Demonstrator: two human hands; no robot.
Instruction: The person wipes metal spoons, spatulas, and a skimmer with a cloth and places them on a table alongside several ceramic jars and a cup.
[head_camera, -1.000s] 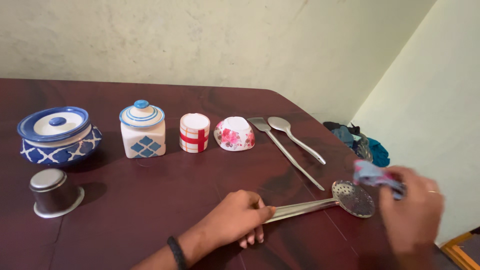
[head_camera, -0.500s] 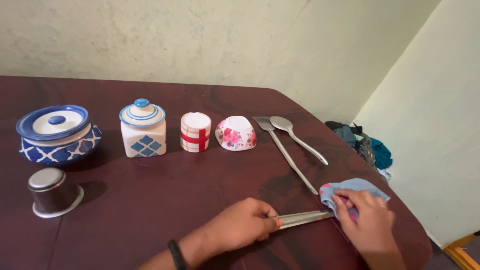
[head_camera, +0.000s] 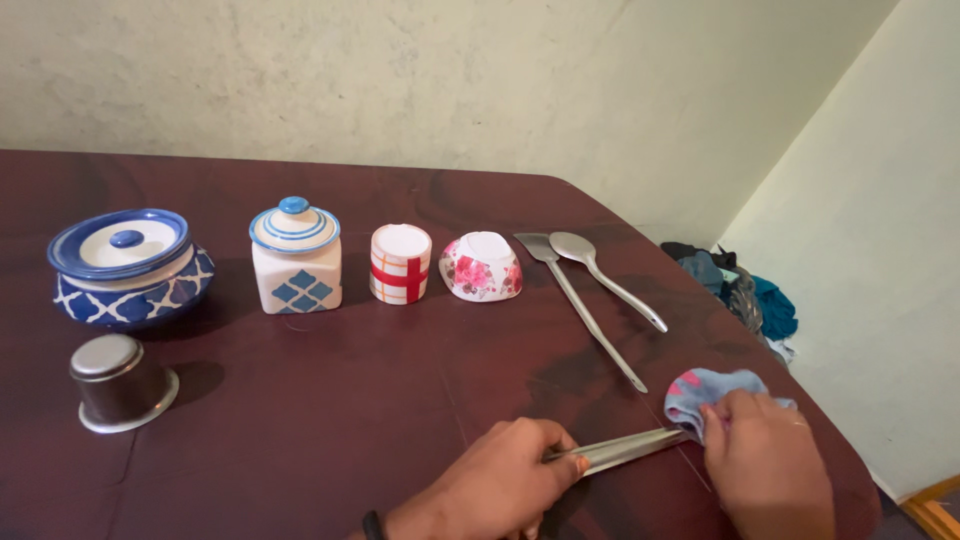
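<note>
Left grip: my left hand (head_camera: 500, 480) is clamped on the near end of a steel ladle handle (head_camera: 622, 448), fingers folded over it and pinning it flat against the counter (head_camera: 300, 400).
Right grip: my right hand (head_camera: 765, 465) is closed on a blue-and-pink cloth (head_camera: 700, 392), pressing it down over the far end of the utensil, so the head is hidden under the fabric.
Long axis: the handle runs out from my left grip to the right and slightly away from me, straight into my right grip; the bare shaft between the two is short.
Nearer hand: the left holds the handle end, the right sits on the covered head; both touch the utensil.
Edges: just beyond my right grip the counter's angled corner falls away toward a heap of clothes (head_camera: 745, 295) on the floor by the wall, so there is little room on that side.
Open room: left of my left grip the dark surface lies bare as far as an upturned steel tumbler (head_camera: 120, 382).
Beyond the grips: a steel spatula (head_camera: 580, 305) and a steel spoon (head_camera: 608, 278) lie side by side, close beyond the cloth but not touching it.
Far row: a floral bowl (head_camera: 482, 267), a red-checked cup (head_camera: 400, 263), a blue-patterned jar (head_camera: 296, 256) and a lidded blue pot (head_camera: 130, 266) stand well apart from both hands.
</note>
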